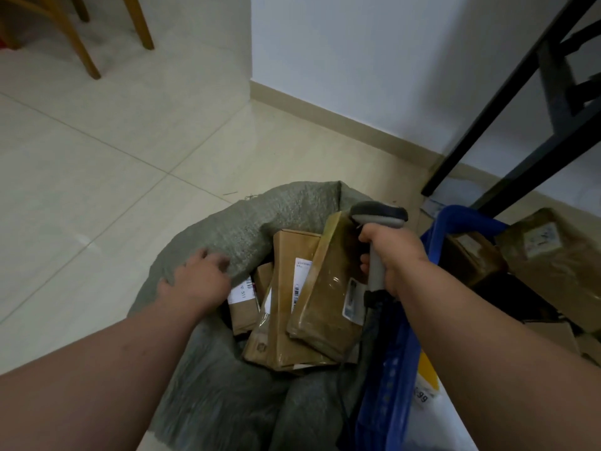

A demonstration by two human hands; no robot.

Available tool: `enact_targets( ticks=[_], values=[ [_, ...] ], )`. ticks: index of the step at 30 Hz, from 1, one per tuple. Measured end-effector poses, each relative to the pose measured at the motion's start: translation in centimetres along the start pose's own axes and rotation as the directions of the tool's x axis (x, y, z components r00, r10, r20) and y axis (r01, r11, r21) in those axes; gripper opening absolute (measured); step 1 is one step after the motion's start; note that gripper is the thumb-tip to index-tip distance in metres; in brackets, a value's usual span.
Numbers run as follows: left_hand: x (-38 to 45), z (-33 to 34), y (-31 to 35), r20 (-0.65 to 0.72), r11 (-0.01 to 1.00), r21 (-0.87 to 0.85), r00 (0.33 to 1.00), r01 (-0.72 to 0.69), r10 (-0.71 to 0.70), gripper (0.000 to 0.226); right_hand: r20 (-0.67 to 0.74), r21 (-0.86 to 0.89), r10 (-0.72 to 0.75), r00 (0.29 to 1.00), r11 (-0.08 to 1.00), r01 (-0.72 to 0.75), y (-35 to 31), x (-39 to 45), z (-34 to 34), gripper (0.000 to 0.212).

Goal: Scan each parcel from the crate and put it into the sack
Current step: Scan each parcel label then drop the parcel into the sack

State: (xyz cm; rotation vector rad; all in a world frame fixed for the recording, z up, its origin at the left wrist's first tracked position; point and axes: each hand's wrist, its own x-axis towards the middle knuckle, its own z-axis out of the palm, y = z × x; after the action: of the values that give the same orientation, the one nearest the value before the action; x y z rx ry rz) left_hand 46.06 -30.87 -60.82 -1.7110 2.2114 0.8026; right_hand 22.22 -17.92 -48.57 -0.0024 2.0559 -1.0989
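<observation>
Grey woven plastic sack [260, 219] under my left hand [195, 281], fingers spread on its rim; brown taped cardboard parcels [328, 288] inside. My right hand [393, 258] grips the grey handheld scanner [377, 222] beside the blue plastic crate [393, 369].

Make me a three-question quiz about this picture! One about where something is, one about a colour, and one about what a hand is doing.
1. Where do the brown parcels in the middle lie?
A. on the chair
B. in the grey sack
C. on the bare floor

2. What colour is the crate?
A. blue
B. red
C. yellow

3. What is the right hand doing?
A. resting flat on the floor
B. holding a parcel
C. gripping the scanner

Answers:
1 B: the parcels sit inside the open mouth of the grey sack.
2 A: the crate beside the sack has blue walls.
3 C: the right hand is curled round the handle of the scanner, while the left hand rests on the sack's rim.
</observation>
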Motion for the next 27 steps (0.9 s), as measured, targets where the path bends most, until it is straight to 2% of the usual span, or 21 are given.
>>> enact_targets(
  ticks=[2,4,6,7,9,12,15,17,19,21,24,27],
  values=[
    [-0.5,0.7,-0.7,0.095,0.999,0.050,0.995,0.016,-0.020,0.022,-0.009,0.064,-0.047,0.999,0.997,0.048,-1.4,-1.2,-0.4,0.014],
    [-1.2,1.6,-1.8,0.183,0.996,0.080,0.981,0.043,-0.057,0.030,-0.029,0.101,-0.136,0.990,0.985,0.139,-2.7,-2.4,-1.1,0.015],
    [-1.7,1.7,-2.2,0.182,0.995,0.077,0.980,0.069,-0.082,0.045,-0.042,0.109,-0.225,0.974,0.968,0.228,-3.8,-3.3,-1.7,0.015],
    [-1.8,1.3,-2.2,0.131,0.996,0.038,0.988,0.075,-0.079,0.051,-0.045,0.100,-0.247,0.968,0.963,0.251,-4.3,-3.6,-2.0,0.015],
    [-2.2,-0.1,-1.5,-0.071,0.987,-0.158,0.997,0.031,-0.043,0.048,-0.036,0.090,-0.267,0.963,0.959,0.269,-5.0,-4.1,-2.6,0.013],
    [-3.9,-4.1,0.9,-0.344,0.951,-0.290,0.939,-0.107,0.001,0.046,-0.043,0.090,-0.324,0.945,0.941,0.327,-4.7,-4.6,-3.5,0.010],
    [-6.2,-8.4,4.0,-0.474,0.927,-0.284,0.876,-0.246,0.087,0.068,-0.116,0.067,-0.340,0.933,0.935,0.349,-4.3,-5.6,-5.0,0.016],
    [-8.0,-11.1,5.9,-0.493,0.890,-0.350,0.866,-0.292,0.090,0.081,-0.160,0.088,-0.364,0.918,0.921,0.381,-4.6,-6.6,-6.3,0.016],
    [-9.5,-13.9,7.7,-0.489,0.824,-0.473,0.871,-0.312,0.049,0.086,-0.177,0.126,-0.405,0.897,0.895,0.428,-5.2,-7.8,-7.7,0.016],
    [-10.7,-16.7,9.3,-0.474,0.726,-0.601,0.880,-0.334,0.012,0.077,-0.183,0.179,-0.421,0.888,0.874,0.452,-5.8,-9.2,-9.1,0.016],
    [-13.4,-20.4,11.6,-0.414,0.478,-0.802,0.910,-0.358,-0.013,0.061,-0.219,0.228,-0.460,0.861,0.833,0.503,-7.1,-11.5,-11.1,0.013],
    [-16.9,-23.4,13.4,-0.476,0.393,-0.806,0.879,-0.442,0.012,0.048,-0.220,0.270,-0.520,0.825,0.781,0.564,-8.4,-13.8,-12.7,0.011]
  ],
)
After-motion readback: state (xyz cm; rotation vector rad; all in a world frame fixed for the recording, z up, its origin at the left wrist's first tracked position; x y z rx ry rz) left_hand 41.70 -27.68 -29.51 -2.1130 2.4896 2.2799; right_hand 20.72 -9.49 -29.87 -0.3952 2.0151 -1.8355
